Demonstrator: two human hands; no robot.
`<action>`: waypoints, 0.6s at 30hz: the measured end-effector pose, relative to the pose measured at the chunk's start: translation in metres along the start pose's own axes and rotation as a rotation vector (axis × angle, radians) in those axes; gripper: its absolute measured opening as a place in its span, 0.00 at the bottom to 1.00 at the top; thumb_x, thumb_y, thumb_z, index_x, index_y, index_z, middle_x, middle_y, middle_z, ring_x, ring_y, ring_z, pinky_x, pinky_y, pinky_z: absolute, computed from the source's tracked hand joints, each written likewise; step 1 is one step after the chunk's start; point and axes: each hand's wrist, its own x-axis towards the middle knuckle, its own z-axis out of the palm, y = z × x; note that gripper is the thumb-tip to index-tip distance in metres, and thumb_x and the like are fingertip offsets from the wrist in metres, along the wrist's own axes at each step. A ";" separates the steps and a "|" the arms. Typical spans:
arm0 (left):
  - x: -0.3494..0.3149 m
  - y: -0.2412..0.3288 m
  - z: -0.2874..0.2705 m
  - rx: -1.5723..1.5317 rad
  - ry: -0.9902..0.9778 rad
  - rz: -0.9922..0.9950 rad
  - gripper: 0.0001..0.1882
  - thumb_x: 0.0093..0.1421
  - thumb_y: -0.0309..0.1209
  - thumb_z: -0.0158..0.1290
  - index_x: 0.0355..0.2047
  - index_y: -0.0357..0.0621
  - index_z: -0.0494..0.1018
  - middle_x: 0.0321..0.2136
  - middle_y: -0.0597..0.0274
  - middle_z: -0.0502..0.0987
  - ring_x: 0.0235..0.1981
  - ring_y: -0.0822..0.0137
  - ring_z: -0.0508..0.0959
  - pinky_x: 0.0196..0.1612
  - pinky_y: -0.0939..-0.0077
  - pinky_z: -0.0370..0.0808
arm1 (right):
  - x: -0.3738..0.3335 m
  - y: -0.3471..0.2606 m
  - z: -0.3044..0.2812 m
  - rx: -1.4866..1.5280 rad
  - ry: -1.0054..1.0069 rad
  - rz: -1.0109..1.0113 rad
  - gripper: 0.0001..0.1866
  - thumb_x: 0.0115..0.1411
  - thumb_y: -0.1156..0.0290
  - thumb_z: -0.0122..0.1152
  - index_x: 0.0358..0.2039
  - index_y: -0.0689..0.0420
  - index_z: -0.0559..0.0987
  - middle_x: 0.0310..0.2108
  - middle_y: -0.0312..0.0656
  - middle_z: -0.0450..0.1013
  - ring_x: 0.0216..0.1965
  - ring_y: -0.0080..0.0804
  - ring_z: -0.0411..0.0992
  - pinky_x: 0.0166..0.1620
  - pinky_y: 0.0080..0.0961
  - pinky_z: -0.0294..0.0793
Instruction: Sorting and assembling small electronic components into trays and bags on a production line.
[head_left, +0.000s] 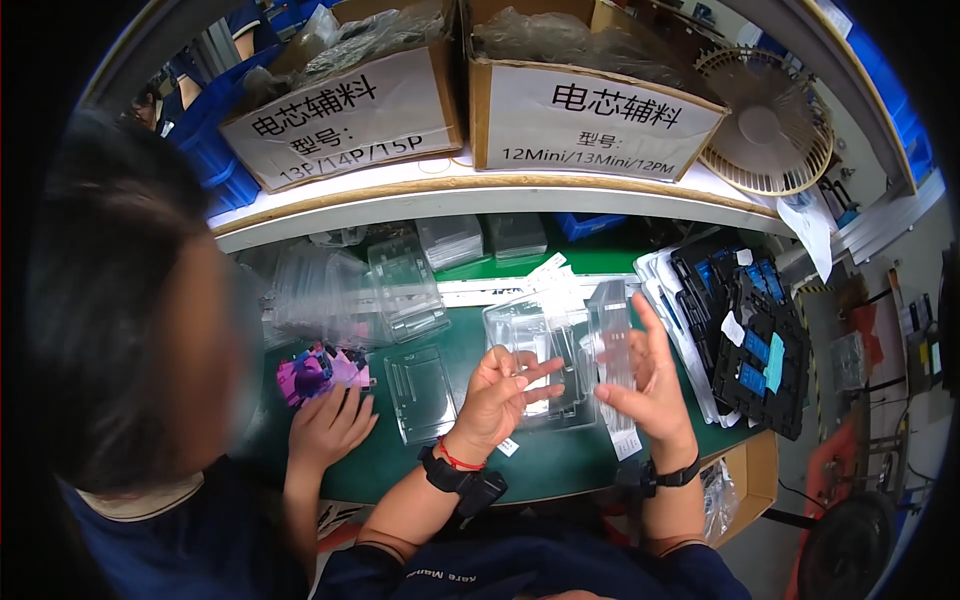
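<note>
My right hand (652, 395) grips a clear plastic tray (610, 335), or a thin stack of them, stood on edge between the thumb and fingers. To its left, my left hand (492, 400) has its fingers apart, some stretched toward the tray and some bent, with nothing visible in them. Beneath and between both hands, more clear plastic trays (500, 325) lie on the green table (350, 470). A white paper label (625, 443) shows below the held tray. Another clear tray (420, 395) lies flat left of my left hand.
At left, a co-worker's hand (335, 425) rests by a pink and purple item (318, 375). Clear trays (325, 295) are piled behind. Black trays with blue pieces (765, 350) are stacked at right. Cardboard boxes (590, 125) and a fan (768, 120) stand on the shelf above.
</note>
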 end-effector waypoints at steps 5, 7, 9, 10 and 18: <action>-0.001 0.003 -0.002 0.021 0.084 0.044 0.12 0.58 0.16 0.49 0.35 0.49 0.63 0.40 0.58 0.73 0.55 0.44 0.72 0.52 0.45 0.77 | 0.065 0.025 -0.036 -0.759 0.254 0.064 0.56 0.40 0.60 0.74 0.67 0.57 0.52 0.48 0.53 0.69 0.47 0.42 0.71 0.50 0.37 0.72; 0.000 0.003 0.000 0.021 0.103 0.054 0.13 0.58 0.16 0.49 0.37 0.49 0.62 0.40 0.57 0.72 0.55 0.44 0.72 0.52 0.47 0.77 | 0.092 0.029 -0.040 -1.012 0.340 0.067 0.56 0.40 0.56 0.73 0.67 0.57 0.54 0.50 0.56 0.68 0.48 0.47 0.71 0.51 0.40 0.72; 0.000 0.004 0.003 0.086 0.176 0.074 0.13 0.57 0.19 0.50 0.39 0.50 0.64 0.40 0.58 0.72 0.52 0.46 0.74 0.49 0.49 0.77 | 0.114 0.029 -0.033 -1.212 0.289 0.331 0.57 0.39 0.52 0.72 0.67 0.56 0.55 0.53 0.59 0.65 0.51 0.54 0.70 0.52 0.43 0.71; 0.000 0.004 0.003 0.086 0.176 0.076 0.13 0.57 0.19 0.50 0.39 0.50 0.64 0.40 0.58 0.72 0.52 0.46 0.74 0.49 0.49 0.77 | 0.124 0.033 -0.032 -1.266 0.274 0.387 0.57 0.38 0.52 0.72 0.67 0.57 0.55 0.53 0.57 0.65 0.53 0.54 0.68 0.53 0.43 0.70; -0.003 0.004 0.005 0.167 0.257 0.056 0.16 0.58 0.20 0.49 0.44 0.50 0.63 0.38 0.58 0.73 0.51 0.48 0.75 0.48 0.52 0.77 | 0.143 0.057 -0.029 -1.433 0.264 0.285 0.52 0.46 0.42 0.67 0.64 0.61 0.60 0.57 0.57 0.63 0.60 0.53 0.60 0.57 0.43 0.63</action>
